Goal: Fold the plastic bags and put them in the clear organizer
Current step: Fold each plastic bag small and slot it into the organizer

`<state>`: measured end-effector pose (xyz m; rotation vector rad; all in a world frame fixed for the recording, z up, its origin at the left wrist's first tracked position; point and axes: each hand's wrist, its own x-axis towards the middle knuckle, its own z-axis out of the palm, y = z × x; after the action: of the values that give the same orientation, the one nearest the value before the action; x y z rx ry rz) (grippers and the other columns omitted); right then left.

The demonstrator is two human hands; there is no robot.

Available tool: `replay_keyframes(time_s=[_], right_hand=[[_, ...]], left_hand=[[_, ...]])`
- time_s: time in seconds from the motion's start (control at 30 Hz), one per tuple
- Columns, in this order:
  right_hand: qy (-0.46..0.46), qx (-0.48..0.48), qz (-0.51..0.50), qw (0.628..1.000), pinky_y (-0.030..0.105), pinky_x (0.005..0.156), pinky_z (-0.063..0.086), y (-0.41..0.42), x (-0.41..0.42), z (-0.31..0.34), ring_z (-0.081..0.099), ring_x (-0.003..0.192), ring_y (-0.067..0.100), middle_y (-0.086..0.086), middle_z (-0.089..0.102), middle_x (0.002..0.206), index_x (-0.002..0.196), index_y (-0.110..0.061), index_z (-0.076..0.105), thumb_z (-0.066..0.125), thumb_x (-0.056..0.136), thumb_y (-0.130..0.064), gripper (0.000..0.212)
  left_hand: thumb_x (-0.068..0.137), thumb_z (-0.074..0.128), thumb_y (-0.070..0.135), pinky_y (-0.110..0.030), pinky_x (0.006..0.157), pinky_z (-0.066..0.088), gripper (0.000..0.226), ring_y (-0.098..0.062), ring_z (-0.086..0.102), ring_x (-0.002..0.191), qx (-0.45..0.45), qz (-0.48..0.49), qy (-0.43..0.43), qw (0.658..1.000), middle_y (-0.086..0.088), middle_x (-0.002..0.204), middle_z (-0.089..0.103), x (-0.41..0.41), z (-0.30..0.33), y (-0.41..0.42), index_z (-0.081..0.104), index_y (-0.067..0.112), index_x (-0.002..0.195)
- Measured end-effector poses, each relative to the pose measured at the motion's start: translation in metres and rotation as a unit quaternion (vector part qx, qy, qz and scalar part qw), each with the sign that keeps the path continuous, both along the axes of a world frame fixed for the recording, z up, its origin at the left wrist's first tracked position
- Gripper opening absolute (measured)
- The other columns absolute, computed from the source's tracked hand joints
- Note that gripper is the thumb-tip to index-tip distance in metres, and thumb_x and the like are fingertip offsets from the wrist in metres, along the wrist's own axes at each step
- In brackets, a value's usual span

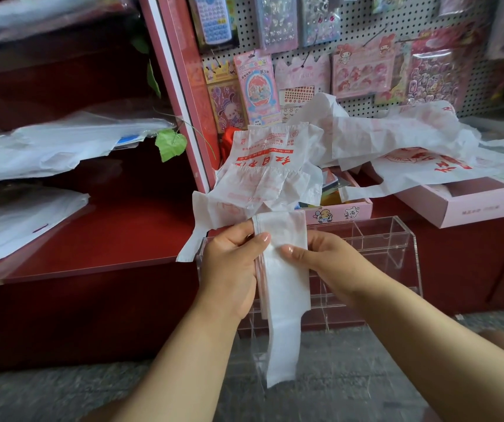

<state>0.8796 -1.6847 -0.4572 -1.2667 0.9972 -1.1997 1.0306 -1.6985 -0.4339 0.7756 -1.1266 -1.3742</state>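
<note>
Folding a bag over the organizer

My left hand (232, 263) and right hand (320, 257) both pinch a folded white plastic bag (284, 287), its tail hanging down in front of the clear organizer (397, 239); more loose bags (275, 166) lie heaped on the red shelf (107, 233) behind.

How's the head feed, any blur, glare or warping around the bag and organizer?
Head view: folded bag and both hands sharp; clear organizer shows only as faint edges with slight glare; wide-angle bending at the shelf and frame borders; upper-left corner soft.
</note>
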Motion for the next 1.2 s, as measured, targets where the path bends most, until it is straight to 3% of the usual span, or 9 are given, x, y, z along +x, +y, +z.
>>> replay_keyframes(time_s=[0.17, 0.27, 0.47, 0.57, 0.67, 0.77, 0.9, 1.07, 1.2], right_hand=[[-0.003, -0.006, -0.022, 1.000, 0.049, 0.093, 0.053, -0.001, 0.003, -0.004, 0.070, 0.097, 0.033, 0.015, 0.074, 0.101, 0.099, -0.002, 0.071, 0.074, 0.073, -0.028, 0.037], [-0.007, -0.008, -0.048, 0.999, 0.056, 0.093, 0.052, -0.002, 0.004, -0.004, 0.067, 0.098, 0.042, 0.021, 0.072, 0.101, 0.102, 0.009, 0.065, 0.076, 0.071, -0.028, 0.050], [-0.006, -0.026, -0.083, 0.996, 0.051, 0.080, 0.056, -0.007, 0.006, -0.006, 0.068, 0.079, 0.031, 0.022, 0.073, 0.092, 0.093, 0.005, 0.068, 0.078, 0.070, -0.027, 0.041], [-0.009, -0.030, -0.106, 0.994, 0.038, 0.066, 0.056, -0.010, 0.008, -0.011, 0.067, 0.070, 0.024, 0.014, 0.073, 0.080, 0.079, -0.006, 0.070, 0.079, 0.067, -0.027, 0.026], [-0.008, -0.021, -0.116, 0.993, 0.037, 0.066, 0.055, -0.012, 0.010, -0.015, 0.065, 0.068, 0.023, 0.012, 0.072, 0.078, 0.078, -0.006, 0.070, 0.079, 0.065, -0.029, 0.028], [-0.003, -0.014, -0.113, 0.994, 0.041, 0.074, 0.055, -0.015, 0.011, -0.018, 0.064, 0.074, 0.023, 0.013, 0.071, 0.084, 0.091, -0.001, 0.067, 0.080, 0.066, -0.039, 0.047], [0.077, 0.029, -0.136, 0.987, 0.020, 0.052, 0.037, -0.014, 0.008, -0.021, 0.045, 0.051, 0.007, -0.010, 0.055, 0.057, 0.091, -0.012, 0.062, 0.067, 0.075, -0.053, 0.044], [0.029, 0.237, -0.041, 0.970, 0.027, 0.051, 0.036, -0.005, 0.014, -0.028, 0.049, 0.051, 0.019, 0.010, 0.059, 0.062, 0.095, -0.013, 0.061, 0.038, 0.094, -0.060, 0.053], [-0.052, 0.279, 0.017, 0.959, 0.033, 0.061, 0.046, -0.005, 0.019, -0.039, 0.058, 0.064, 0.025, 0.019, 0.064, 0.078, 0.091, -0.006, 0.059, 0.032, 0.090, -0.068, 0.068]], left_hand=[[0.087, 0.046, -0.018, -0.042, 0.084, 0.058, 0.032, -0.030, 0.070, 0.091, -0.010, -0.031, 0.020, 0.999, -0.018, 0.098, 0.073, 0.006, -0.001, 0.001, 0.066, 0.000, 0.104], [0.078, 0.058, -0.014, -0.041, 0.086, 0.057, 0.040, -0.029, 0.070, 0.097, 0.012, -0.036, 0.037, 0.999, -0.017, 0.105, 0.072, 0.010, -0.012, 0.001, 0.054, 0.001, 0.115], [0.084, 0.073, 0.019, -0.044, 0.095, 0.053, 0.017, -0.020, 0.071, 0.094, 0.014, -0.041, -0.214, 0.976, -0.005, 0.097, 0.076, 0.018, -0.046, 0.006, 0.072, 0.016, 0.101], [0.091, 0.066, 0.020, -0.049, 0.091, 0.051, 0.009, -0.025, 0.068, 0.088, -0.003, -0.025, -0.254, 0.967, -0.008, 0.094, 0.076, 0.019, -0.053, 0.006, 0.074, 0.017, 0.091], [0.093, 0.061, 0.023, -0.054, 0.094, 0.049, 0.012, -0.035, 0.067, 0.099, -0.007, -0.024, -0.267, 0.963, -0.006, 0.095, 0.076, 0.018, -0.055, 0.004, 0.072, 0.019, 0.096], [0.097, 0.058, 0.017, -0.053, 0.096, 0.050, 0.014, -0.034, 0.067, 0.101, 0.003, -0.011, -0.254, 0.967, -0.006, 0.096, 0.075, 0.019, -0.058, 0.003, 0.072, 0.020, 0.099], [0.097, 0.057, 0.010, -0.030, 0.088, 0.053, 0.017, -0.024, 0.069, 0.100, 0.057, 0.057, -0.138, 0.987, -0.004, 0.098, 0.076, 0.024, -0.055, -0.006, 0.072, 0.016, 0.101], [0.092, 0.060, 0.005, -0.030, 0.081, 0.051, 0.015, -0.018, 0.067, 0.086, 0.096, 0.071, -0.026, 0.992, -0.005, 0.092, 0.076, 0.031, -0.048, -0.010, 0.073, 0.011, 0.095], [0.090, 0.062, 0.007, -0.029, 0.077, 0.047, 0.014, -0.018, 0.065, 0.086, 0.095, 0.049, -0.030, 0.994, -0.006, 0.094, 0.076, 0.030, -0.047, -0.009, 0.074, 0.010, 0.093]])
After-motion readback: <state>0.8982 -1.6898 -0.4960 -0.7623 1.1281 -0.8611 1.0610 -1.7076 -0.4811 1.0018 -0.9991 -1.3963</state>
